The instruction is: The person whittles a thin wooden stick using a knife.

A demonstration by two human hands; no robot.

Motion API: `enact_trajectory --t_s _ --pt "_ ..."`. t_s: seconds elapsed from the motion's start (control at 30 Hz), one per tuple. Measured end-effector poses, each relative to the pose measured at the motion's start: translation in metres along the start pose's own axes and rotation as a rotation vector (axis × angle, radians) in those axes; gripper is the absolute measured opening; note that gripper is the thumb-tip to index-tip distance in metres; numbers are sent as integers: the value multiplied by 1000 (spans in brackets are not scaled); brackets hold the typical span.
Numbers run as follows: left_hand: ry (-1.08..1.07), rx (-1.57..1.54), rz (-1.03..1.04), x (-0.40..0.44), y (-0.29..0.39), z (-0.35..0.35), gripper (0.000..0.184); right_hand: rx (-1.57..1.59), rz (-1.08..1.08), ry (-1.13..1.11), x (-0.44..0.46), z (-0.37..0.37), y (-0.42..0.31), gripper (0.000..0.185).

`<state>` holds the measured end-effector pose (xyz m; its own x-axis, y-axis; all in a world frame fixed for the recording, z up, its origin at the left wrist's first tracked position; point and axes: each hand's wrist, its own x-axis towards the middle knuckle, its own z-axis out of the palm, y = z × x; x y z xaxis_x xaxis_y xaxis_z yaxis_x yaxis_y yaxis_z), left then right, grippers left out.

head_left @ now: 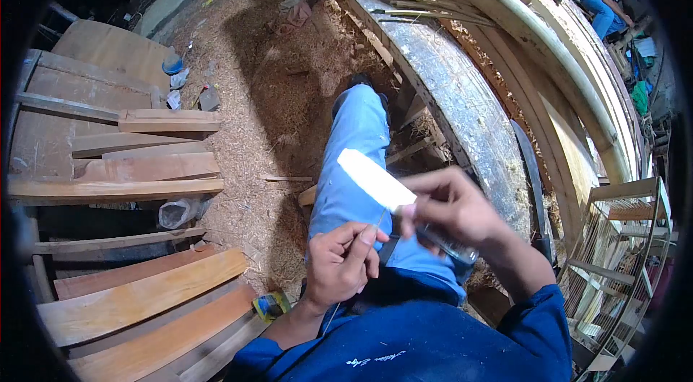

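Observation:
My right hand (451, 212), smeared by motion, is closed around what looks like a broad-bladed knife (372, 180). Its blade glares white over my thigh and points up and left. Close by on the left, my left hand (343, 263) pinches a thin strip (333, 315) between thumb and fingers. One end of the strip rises toward the blade's base; the other runs down past my wrist toward my shirt. Whether the blade touches the strip I cannot tell. Both hands are above my lap.
A long, worn plank bench (462, 72) curves along my right, with thin sticks (433, 8) on it. Bamboo poles (534, 36) lie beyond. Stacked boards (144, 284) are at left. Shavings cover the floor (253, 129). A slatted frame (613, 266) stands at right; another person (605, 3) crouches far right.

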<state>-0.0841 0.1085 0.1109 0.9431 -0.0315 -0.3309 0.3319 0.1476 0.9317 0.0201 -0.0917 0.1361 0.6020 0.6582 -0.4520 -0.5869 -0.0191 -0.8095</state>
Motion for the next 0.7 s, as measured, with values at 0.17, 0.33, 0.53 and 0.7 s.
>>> enact_trajectory --t_s 0.17,0.33,0.53,0.7 --pt "22 36 29 0 0 0 29 63 -65 -66 -3 -17 -8 42" --pt "24 -66 76 1 -7 0 20 15 109 -257 -2 9 3 46" --pt "38 -33 8 -1 -4 -1 22 33 57 -243 0 8 8 37" --pt "52 -5 22 -4 1 0 29 110 -97 13 0 -13 -2 39"
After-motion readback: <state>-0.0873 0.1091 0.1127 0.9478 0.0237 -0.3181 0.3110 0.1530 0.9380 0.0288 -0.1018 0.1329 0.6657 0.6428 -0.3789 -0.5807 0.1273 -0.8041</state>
